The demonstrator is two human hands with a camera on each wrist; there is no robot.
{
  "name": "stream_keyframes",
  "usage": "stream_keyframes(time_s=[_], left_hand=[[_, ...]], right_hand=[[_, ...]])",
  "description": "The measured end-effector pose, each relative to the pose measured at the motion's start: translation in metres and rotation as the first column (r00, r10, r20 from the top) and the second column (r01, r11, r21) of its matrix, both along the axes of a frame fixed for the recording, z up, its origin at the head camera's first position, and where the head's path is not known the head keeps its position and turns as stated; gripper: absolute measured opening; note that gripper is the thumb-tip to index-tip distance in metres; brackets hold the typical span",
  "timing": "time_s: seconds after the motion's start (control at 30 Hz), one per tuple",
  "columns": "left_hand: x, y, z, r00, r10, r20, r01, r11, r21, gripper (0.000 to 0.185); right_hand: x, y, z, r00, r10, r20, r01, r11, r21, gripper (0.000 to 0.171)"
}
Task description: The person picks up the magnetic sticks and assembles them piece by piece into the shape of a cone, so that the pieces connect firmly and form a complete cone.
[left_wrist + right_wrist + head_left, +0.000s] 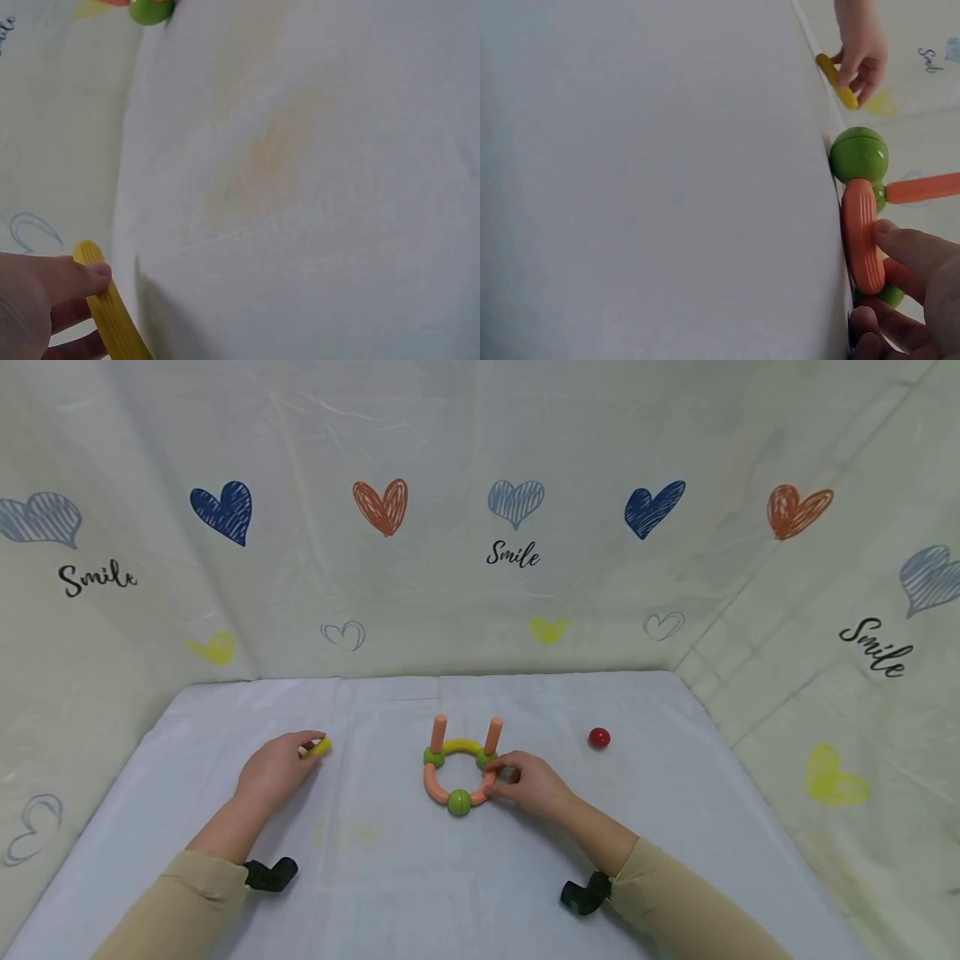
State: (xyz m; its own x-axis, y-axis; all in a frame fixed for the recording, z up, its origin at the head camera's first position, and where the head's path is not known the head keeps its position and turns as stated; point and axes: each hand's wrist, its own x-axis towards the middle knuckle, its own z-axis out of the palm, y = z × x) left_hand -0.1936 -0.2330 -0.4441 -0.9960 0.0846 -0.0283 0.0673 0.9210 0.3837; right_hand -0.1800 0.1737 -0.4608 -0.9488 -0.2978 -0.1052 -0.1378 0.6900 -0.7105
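My left hand (273, 770) pinches a yellow ridged toy rod (114, 321) at the left of the table, apart from everything else. In the middle lies a ring of curved toy rods joined by green balls. Its far rod is yellow (461, 746), and the side ones are orange (433, 787). One green ball (459, 802) sits at the near side. Two straight orange rods (439, 733) stand up from the far green balls. With thumb and fingers my right hand (534, 785) pinches the ring's right orange curved rod (862, 236), partly covering it.
A red ball (599, 738) lies on the white tablecloth (420, 893) to the right, beyond my right hand. Behind and beside the table hangs a pale sheet (442, 602) printed with hearts. A black wrist device (272, 875) is on each wrist.
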Motion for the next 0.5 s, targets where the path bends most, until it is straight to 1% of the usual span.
stream_keyframes(time_s=[0.17,0.3,0.4,0.5], left_hand=[[0.003,0.006,0.01,0.999,0.011,-0.034,-0.01,0.999,0.042,0.044],[0.007,0.013,0.019,0.999,0.016,-0.042,-0.012,0.996,0.087,0.045],[0.012,0.018,0.026,0.999,0.014,-0.051,-0.008,0.992,0.127,0.045],[0.018,0.026,0.029,0.998,0.023,-0.064,-0.012,0.984,0.175,0.045]], right_hand=[[0.0,0.0,0.001,1.0,0.002,0.004,-0.002,1.0,-0.001,0.03],[0.0,0.0,0.001,1.0,-0.006,0.024,0.006,1.0,-0.01,0.029],[0.0,0.0,0.001,0.999,-0.013,0.036,0.013,1.0,-0.014,0.028],[-0.001,0.001,0.001,0.999,-0.014,0.04,0.014,1.0,-0.012,0.028]])
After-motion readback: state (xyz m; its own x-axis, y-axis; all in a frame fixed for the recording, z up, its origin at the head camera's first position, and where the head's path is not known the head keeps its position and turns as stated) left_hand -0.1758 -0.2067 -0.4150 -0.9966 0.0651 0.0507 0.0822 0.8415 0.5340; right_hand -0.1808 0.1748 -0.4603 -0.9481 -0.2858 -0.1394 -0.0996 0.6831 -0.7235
